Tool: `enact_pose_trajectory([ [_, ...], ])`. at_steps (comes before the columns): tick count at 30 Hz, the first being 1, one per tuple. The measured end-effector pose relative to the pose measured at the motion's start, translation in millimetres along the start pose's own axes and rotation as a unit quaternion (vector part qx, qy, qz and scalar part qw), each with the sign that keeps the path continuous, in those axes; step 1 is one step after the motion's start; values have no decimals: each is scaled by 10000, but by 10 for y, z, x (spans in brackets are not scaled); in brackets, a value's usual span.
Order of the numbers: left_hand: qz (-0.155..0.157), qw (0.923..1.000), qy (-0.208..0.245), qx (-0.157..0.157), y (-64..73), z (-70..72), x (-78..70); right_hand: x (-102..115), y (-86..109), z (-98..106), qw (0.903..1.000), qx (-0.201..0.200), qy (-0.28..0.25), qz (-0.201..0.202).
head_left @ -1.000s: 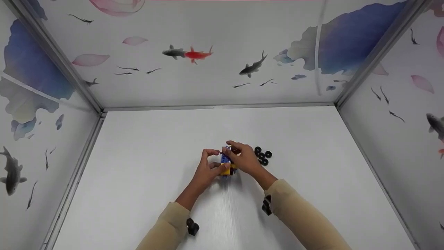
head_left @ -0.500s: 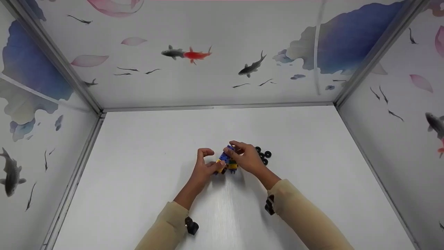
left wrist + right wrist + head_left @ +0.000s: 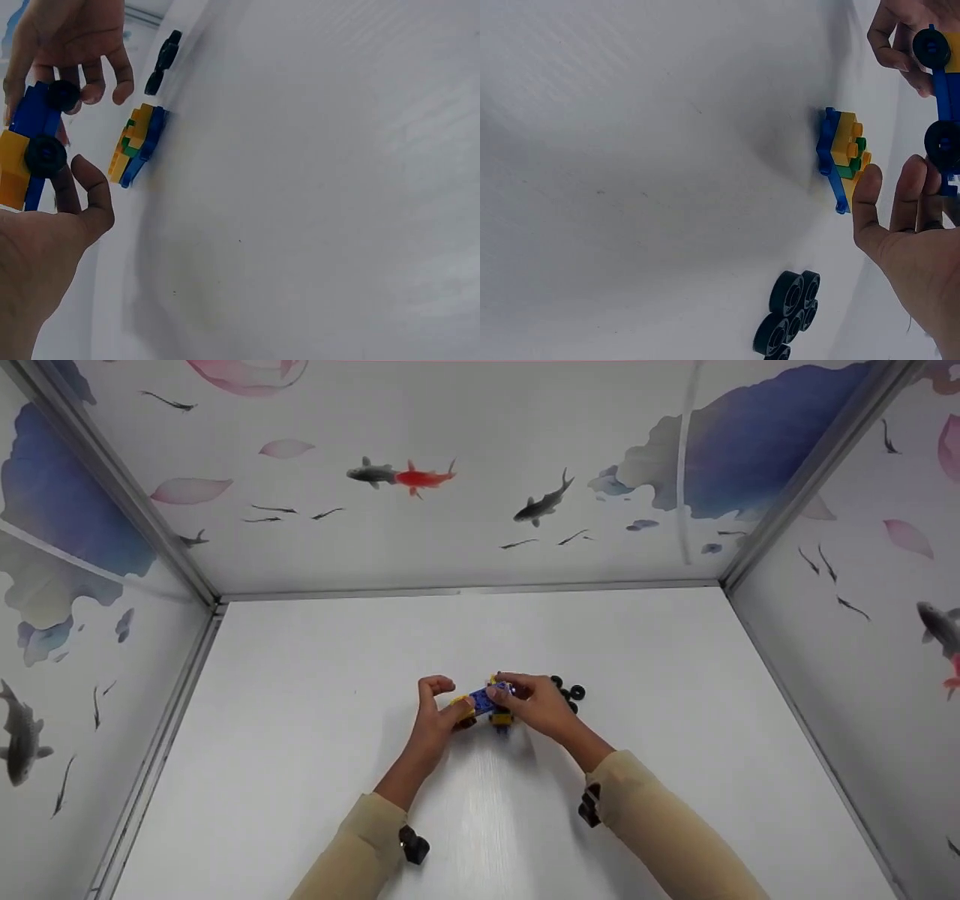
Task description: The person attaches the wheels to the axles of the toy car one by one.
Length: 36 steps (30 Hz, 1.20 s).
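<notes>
Both hands hold a toy car (image 3: 481,702) of blue and yellow building bricks, raised above the table. Black wheels show on its side, one (image 3: 46,155) below the yellow brick and one (image 3: 943,144) towards the blue end. My left hand (image 3: 433,727) pinches the yellow end with its thumb on top, its index finger raised and bent. At the blue end, my right hand (image 3: 541,707) grips with thumb and fingers, hiding part of it. A second blue car base (image 3: 827,142) carrying yellow and green bricks stands on the table just below, without wheels on its visible side.
Several loose black wheels (image 3: 786,294) lie grouped on the white table (image 3: 322,750), just right of my right hand. Printed panels (image 3: 450,532) wall the table at the back and both sides, with metal strips along the edges.
The held car has turned clockwise: its yellow end swung from the near side round to the left. My left hand moved left with it, exposing more of the second base.
</notes>
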<state>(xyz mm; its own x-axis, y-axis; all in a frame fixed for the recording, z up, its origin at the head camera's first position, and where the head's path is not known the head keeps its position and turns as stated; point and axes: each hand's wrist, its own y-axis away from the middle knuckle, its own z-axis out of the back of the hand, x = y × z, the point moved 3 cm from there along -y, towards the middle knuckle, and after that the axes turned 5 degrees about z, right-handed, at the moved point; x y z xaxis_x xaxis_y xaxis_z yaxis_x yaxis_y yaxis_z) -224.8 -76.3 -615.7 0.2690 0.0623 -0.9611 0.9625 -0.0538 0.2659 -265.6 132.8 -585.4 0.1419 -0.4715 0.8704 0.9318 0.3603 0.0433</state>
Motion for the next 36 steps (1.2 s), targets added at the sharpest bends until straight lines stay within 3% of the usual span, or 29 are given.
enact_pose_trajectory([
  [9,-17,9990,449,-32,-16,-6,-40,15,75,-11,9993,154,-350,7],
  [15,-38,9988,452,-157,-32,4,-47,-4,122,-36,9979,266,-581,-52],
  [30,-51,9996,265,-101,-41,-30,-61,39,219,-187,9962,856,-158,75],
  [36,-284,9996,9,-34,-40,-63,-57,22,227,-266,9948,1012,22,109],
])
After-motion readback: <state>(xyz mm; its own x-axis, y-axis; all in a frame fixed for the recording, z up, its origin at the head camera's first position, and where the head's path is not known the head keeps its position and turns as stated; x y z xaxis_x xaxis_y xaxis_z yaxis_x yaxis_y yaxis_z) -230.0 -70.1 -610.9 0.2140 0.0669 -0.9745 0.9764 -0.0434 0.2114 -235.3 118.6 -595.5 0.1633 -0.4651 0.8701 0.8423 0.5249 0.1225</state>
